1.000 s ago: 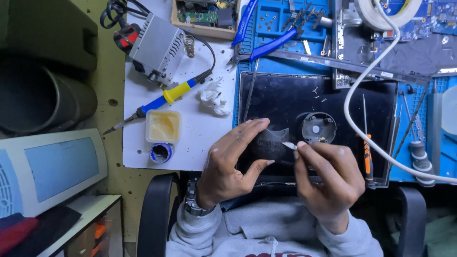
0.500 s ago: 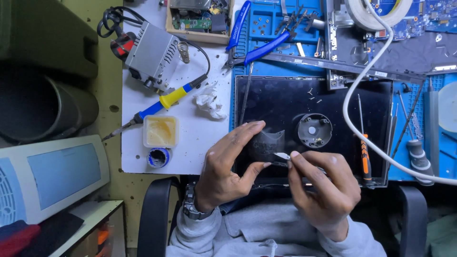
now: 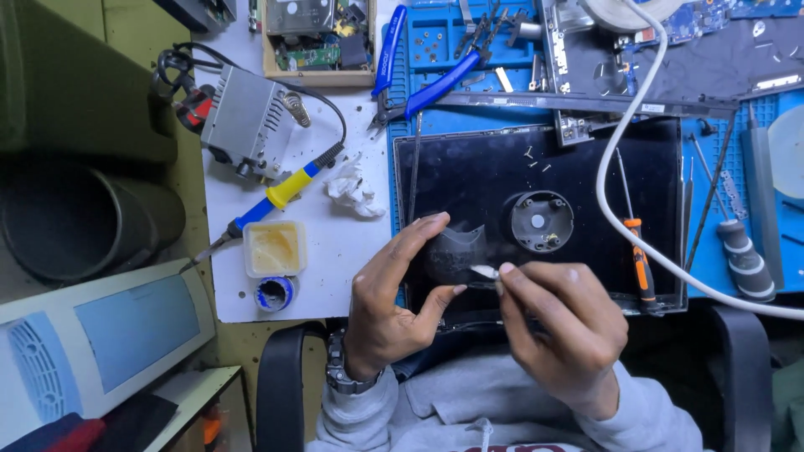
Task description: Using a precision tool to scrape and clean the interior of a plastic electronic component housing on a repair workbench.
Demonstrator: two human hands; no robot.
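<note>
My left hand (image 3: 392, 303) holds a small dark curved plastic part (image 3: 455, 254) between thumb and fingers, above the near edge of a black laptop panel (image 3: 494, 180). My right hand (image 3: 563, 325) pinches a thin tool with a pale tip (image 3: 484, 272) that touches the part's lower right side. A round black fan housing (image 3: 541, 221) sits on the panel just beyond my hands. A watch is on my left wrist.
A yellow-and-blue soldering iron (image 3: 276, 197) and its grey station (image 3: 244, 119) lie on the white mat. A flux tub (image 3: 274, 248), crumpled tissue (image 3: 353, 189), orange screwdriver (image 3: 640, 261), blue pliers (image 3: 432, 87), a white cable (image 3: 624, 219) and a grey screwdriver (image 3: 742, 258) surround the panel.
The view shifted slightly. My hands stay together near the panel's front edge, and the tool tip has moved a little along the part.
</note>
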